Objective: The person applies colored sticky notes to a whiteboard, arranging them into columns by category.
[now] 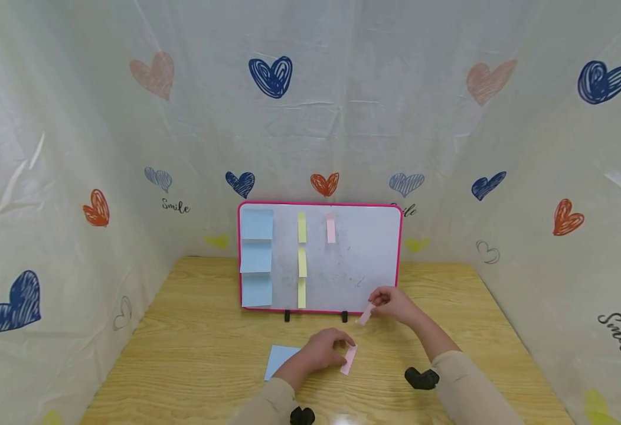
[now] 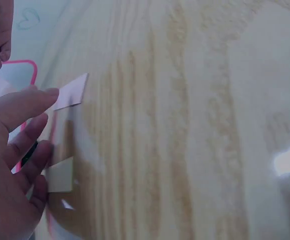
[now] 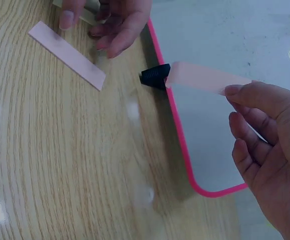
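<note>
My right hand (image 1: 392,304) pinches one end of a pink sticky strip (image 3: 204,77) between thumb and fingers, in front of the whiteboard's lower right part. The strip's other end points toward the black foot of the board. My left hand (image 1: 323,348) hovers at a pad of pink sticky strips (image 3: 67,55) on the table, fingers loosely bent and thumb close to the pad. The whiteboard (image 1: 366,254), pink-framed, carries several notes: blue squares (image 1: 257,257) at left, a column of yellow strips (image 1: 302,262), and one pink strip (image 1: 331,229) near the top.
A blue sticky pad (image 1: 278,360) lies partly behind my left forearm. Close under my left hand is a yellow pad (image 2: 61,175). Black feet (image 1: 287,316) hold the board upright on the wooden table (image 1: 193,354). A heart-printed curtain (image 1: 369,130) surrounds the table.
</note>
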Action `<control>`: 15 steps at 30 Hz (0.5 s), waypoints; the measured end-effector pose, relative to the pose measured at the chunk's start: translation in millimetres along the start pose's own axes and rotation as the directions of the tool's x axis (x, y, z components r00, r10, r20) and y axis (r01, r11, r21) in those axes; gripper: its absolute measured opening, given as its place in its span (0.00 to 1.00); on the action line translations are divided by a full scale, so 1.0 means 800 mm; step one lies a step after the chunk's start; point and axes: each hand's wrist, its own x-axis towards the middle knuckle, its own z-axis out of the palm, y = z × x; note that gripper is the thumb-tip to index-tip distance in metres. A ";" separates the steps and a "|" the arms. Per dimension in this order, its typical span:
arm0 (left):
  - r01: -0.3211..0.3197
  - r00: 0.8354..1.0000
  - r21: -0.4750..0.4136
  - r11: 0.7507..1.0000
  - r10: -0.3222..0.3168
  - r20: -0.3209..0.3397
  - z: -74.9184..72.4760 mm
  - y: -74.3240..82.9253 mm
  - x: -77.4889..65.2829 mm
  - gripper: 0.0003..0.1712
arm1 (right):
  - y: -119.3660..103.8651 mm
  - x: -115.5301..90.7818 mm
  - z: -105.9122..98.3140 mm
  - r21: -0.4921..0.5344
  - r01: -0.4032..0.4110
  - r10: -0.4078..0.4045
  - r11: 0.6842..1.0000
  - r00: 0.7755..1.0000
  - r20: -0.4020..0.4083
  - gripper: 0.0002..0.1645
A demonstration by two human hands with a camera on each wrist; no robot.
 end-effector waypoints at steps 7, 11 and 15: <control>0.007 1.000 -0.157 0.988 -0.008 -0.004 -0.017 0.004 0.003 0.17 | -0.012 -0.001 -0.001 -0.043 0.042 -0.043 0.998 0.999 -0.033 0.03; 0.020 1.000 -0.203 0.979 -0.023 -0.012 -0.029 0.010 0.002 0.17 | -0.017 -0.001 0.000 -0.031 0.030 -0.032 0.999 0.998 -0.059 0.02; 0.023 1.000 -0.239 0.971 -0.026 -0.009 -0.040 0.015 0.003 0.16 | -0.024 -0.001 0.003 0.043 -0.004 0.008 0.999 0.997 -0.081 0.03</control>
